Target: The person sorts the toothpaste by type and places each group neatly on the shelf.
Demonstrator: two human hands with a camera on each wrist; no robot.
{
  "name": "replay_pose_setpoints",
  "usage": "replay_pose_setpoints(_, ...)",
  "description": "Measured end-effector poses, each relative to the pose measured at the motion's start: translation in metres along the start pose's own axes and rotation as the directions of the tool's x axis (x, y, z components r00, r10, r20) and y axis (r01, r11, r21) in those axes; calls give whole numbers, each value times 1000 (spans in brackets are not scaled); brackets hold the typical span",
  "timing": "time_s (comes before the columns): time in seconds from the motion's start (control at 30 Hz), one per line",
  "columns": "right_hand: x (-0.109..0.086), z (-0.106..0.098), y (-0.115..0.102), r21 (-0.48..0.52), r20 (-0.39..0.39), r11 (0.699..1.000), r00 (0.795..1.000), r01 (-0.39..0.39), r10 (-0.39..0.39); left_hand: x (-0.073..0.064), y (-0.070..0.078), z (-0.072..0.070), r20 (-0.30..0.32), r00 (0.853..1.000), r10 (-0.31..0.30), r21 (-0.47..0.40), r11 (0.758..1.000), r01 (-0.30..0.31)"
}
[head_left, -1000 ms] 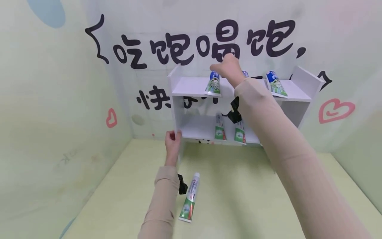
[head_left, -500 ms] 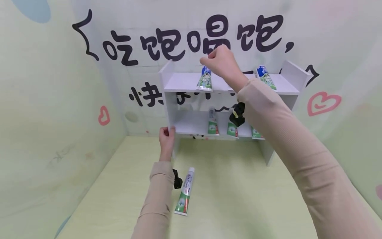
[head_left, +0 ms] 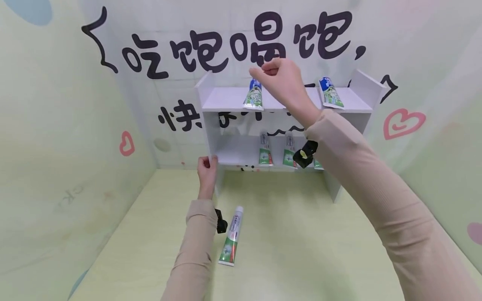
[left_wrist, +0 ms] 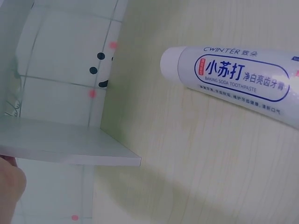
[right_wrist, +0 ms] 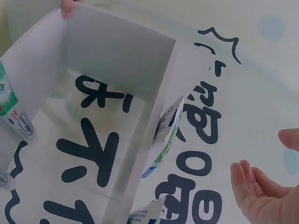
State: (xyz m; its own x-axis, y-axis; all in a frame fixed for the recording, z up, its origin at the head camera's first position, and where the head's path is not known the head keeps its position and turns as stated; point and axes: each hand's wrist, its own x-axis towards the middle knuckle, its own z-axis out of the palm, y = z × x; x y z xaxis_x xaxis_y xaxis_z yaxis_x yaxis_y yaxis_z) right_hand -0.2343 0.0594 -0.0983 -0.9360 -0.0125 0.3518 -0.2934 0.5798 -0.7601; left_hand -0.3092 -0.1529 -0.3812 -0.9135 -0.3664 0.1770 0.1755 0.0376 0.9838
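A white two-tier shelf (head_left: 226, 97) stands against the back wall, and my left hand (head_left: 206, 177) grips its left side panel at the lower board. My right hand (head_left: 284, 83) hovers above the upper board, thumb apart from loosely bent fingers; the right wrist view shows nothing between them. Just left of it a blue-and-green toothpaste tube (head_left: 253, 96) lies on the upper board. Another such tube (head_left: 331, 93) lies farther right. A white-and-green baking soda toothpaste tube (head_left: 232, 235) rests on the table near my left wrist; its white cap (left_wrist: 171, 63) shows in the left wrist view.
On the lower board lie white-and-green toothpaste tubes (head_left: 265, 151), one partly hidden by my right wrist camera (head_left: 305, 154). My right forearm (head_left: 361, 167) crosses in front of the shelf's right half. Black lettering (head_left: 203, 50) covers the back wall.
My right hand has drifted slightly right of the left upper tube, and its thumb and fingers have parted. My left hand keeps its hold on the shelf. The head view has shifted.
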Motion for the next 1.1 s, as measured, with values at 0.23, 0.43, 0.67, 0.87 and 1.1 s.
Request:
replay_pose_setpoints(0.23,-15,8,21,115,-60,990,996,76,-69,0,5,-3,-7,1000,5,4,1000,-5)
replay_pose_setpoints(0.43,-26,16,40,229,-103,966,990,117,-95,0,4,-3,-19,1000,14,5,1000,-14)
replay_pose_setpoints(0.67,-43,25,62,345,-118,932,990,111,-75,-1,0,-2,1,1000,-14,3,1000,14)
replay_pose_setpoints(0.87,-63,45,86,367,-138,918,985,150,-106,0,0,-2,-1,1000,0,15,1000,0)
replay_pose_setpoints(1.1,-90,83,115,447,-59,890,996,89,-69,-1,3,-3,-4,1000,-7,16,1000,7)
